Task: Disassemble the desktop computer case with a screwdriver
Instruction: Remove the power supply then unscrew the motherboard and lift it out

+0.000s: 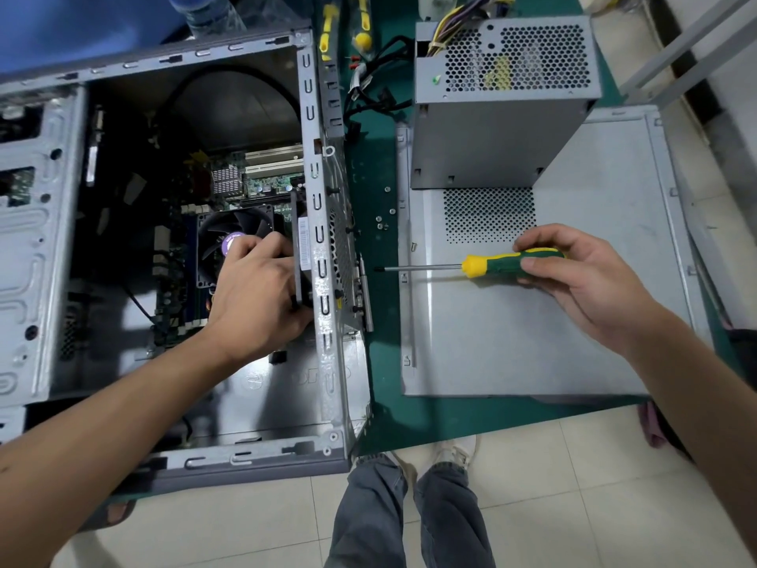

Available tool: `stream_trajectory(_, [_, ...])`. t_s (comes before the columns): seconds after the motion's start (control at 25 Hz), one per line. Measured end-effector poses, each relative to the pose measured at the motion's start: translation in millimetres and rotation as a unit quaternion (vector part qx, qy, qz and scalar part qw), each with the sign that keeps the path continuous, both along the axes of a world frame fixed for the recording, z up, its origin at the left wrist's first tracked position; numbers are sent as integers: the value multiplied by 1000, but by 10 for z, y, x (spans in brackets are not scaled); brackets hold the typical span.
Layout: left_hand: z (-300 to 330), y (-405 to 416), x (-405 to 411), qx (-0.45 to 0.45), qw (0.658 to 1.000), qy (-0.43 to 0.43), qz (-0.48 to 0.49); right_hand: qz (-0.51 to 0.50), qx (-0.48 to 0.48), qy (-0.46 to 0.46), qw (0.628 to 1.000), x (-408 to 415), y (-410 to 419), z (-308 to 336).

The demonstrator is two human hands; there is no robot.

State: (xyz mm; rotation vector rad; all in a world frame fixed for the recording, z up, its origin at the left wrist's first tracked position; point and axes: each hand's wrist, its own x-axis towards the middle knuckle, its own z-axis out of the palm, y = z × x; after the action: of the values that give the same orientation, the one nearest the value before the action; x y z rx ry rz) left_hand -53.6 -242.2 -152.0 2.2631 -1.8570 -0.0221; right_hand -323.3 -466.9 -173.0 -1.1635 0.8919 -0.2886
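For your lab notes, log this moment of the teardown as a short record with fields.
case: open case lying on the green mat
left hand: left hand inside the case, gripping the black rear fan
right hand: right hand holds the screwdriver, tip toward the case
removed: power supply on the side panel
loose: screws on the mat

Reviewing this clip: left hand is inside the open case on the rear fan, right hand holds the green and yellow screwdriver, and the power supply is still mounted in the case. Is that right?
Not quite. In the head view the power supply is out of the case, standing on the removed side panel. The rest holds: the left hand grips the rear fan inside, and the right hand holds the screwdriver.
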Motion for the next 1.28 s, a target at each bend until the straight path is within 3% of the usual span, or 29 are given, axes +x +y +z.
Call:
stream_trajectory(0.16, [-3, -1, -1, -2, 1000, -1, 2, 2, 13, 22, 1000, 4, 73, 11])
stream_trajectory(0.32, [-1, -2, 3, -4, 1000, -2, -2, 38, 76, -15, 996, 44, 224, 36])
stream_trajectory(0.56, [-3, 2, 0, -7, 1000, 1, 4, 180, 227, -59, 955, 209, 482, 142])
stream_trajectory(0.68, [8, 0, -10, -3, 1000, 9, 6, 181, 120, 29, 976, 489, 673, 151])
stream_trajectory(0.84, [20, -4, -15, -7, 1000, 12, -3, 74, -57, 91, 991, 898, 950, 78])
stream_trajectory(1.12, [-18, 5, 4, -1, 1000, 1, -1, 55, -106, 141, 983, 1182, 1136, -4])
stream_trajectory(1.28, [-20, 9, 15, 1, 1000, 1, -4, 63, -192, 152, 968, 1171, 1168, 26])
